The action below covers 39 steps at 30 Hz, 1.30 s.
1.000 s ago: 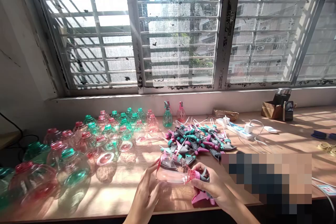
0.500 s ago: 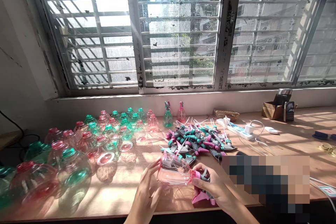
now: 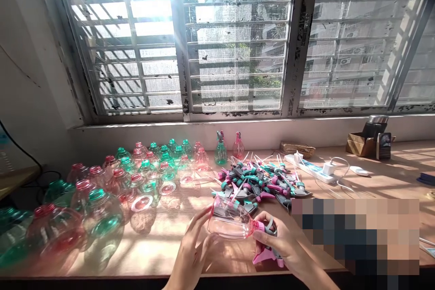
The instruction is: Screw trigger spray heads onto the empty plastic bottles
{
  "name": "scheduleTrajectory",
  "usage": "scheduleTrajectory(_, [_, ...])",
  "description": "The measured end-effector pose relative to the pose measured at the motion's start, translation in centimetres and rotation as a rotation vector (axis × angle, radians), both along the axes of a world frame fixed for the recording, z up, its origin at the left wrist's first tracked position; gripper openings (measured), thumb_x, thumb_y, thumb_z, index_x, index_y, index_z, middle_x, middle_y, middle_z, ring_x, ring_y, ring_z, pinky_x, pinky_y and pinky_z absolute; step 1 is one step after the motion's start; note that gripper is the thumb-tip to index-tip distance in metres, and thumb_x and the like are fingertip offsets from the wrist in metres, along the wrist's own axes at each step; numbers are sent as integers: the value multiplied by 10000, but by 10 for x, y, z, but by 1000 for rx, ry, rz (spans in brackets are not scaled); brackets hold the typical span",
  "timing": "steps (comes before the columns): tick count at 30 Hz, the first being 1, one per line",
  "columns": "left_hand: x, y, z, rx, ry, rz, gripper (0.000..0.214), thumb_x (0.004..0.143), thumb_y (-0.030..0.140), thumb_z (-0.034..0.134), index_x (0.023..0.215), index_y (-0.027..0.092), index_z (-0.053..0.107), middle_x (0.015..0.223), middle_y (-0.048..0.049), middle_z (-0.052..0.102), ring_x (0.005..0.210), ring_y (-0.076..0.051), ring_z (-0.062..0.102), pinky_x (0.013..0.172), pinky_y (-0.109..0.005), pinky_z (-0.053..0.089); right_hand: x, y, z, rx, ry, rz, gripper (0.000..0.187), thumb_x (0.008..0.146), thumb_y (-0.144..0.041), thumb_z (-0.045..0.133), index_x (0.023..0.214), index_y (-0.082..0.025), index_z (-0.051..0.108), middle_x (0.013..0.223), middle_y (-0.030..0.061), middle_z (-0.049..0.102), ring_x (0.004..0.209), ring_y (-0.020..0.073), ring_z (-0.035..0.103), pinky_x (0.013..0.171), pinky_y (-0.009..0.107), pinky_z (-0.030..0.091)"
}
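A clear pink bottle [image 3: 231, 224] lies sideways above the front of the table, its base to the left and its neck to the right. My left hand [image 3: 196, 242] curls its fingers and thumb around the base. At the neck, my right hand [image 3: 280, 240] grips the pink and grey trigger sprayer [image 3: 268, 256], thumb and fingers round its pink collar. The sprayer's trigger end points down below my right hand. Just beyond the bottle is a heap of loose trigger sprayers [image 3: 258, 181] in pink, teal and grey, with thin white tubes sticking out.
Many open-necked pink and green bottles, such as a green one [image 3: 102, 215], stand at left. A green bottle [image 3: 220, 152] and a pink one [image 3: 238, 147] with sprayers stand by the wall. A power strip [image 3: 314, 170], wicker basket [image 3: 297, 148] and cardboard box [image 3: 358, 144] sit behind at right.
The whole view has shifted slightly, so everything appears a little farther right. Both hands keep their hold on the bottle and sprayer, with little visible change in pose.
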<state>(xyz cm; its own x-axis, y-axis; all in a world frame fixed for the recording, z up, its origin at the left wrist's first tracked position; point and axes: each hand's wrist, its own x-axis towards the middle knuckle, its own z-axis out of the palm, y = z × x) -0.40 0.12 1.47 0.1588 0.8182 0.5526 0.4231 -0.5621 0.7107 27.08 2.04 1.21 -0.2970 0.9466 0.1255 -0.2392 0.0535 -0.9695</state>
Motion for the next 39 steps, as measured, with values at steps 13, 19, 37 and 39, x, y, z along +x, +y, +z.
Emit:
scheduleTrajectory(13, [3, 3, -6, -78, -155, -40, 425, 953, 414, 712, 1363, 342, 626, 1539, -121, 547, 1418, -363, 547, 927, -394, 668, -1, 1, 0, -26, 38, 20, 435, 783, -480, 903, 938, -195, 613, 640, -27, 714, 556, 143, 639, 567, 261, 523])
scheduleTrajectory(19, [2, 4, 1, 89, 52, 30, 391, 1035, 289, 584, 1413, 390, 581, 1483, -92, 614, 1403, -315, 574, 1140, -501, 518, -1, 6, -3, -17, 55, 7, 405, 805, -501, 880, 894, -190, 636, 683, -8, 742, 566, 146, 671, 576, 251, 504])
scheduleTrajectory(37, [0, 12, -15, 65, 75, 44, 503, 998, 290, 651, 1471, 397, 518, 1538, -95, 588, 1432, -338, 552, 1160, -528, 498, -2, 4, 0, -7, 49, -27, 428, 800, -544, 862, 908, -208, 619, 675, -12, 722, 579, 170, 659, 596, 296, 528])
scheduleTrajectory(39, [1, 12, -20, 18, 40, 26, 559, 966, 321, 701, 1483, 375, 497, 1556, -117, 560, 1406, -357, 575, 1147, -537, 511, -2, 4, -2, 8, -3, -41, 442, 786, -540, 875, 927, -211, 614, 645, -20, 711, 576, 173, 647, 585, 292, 504])
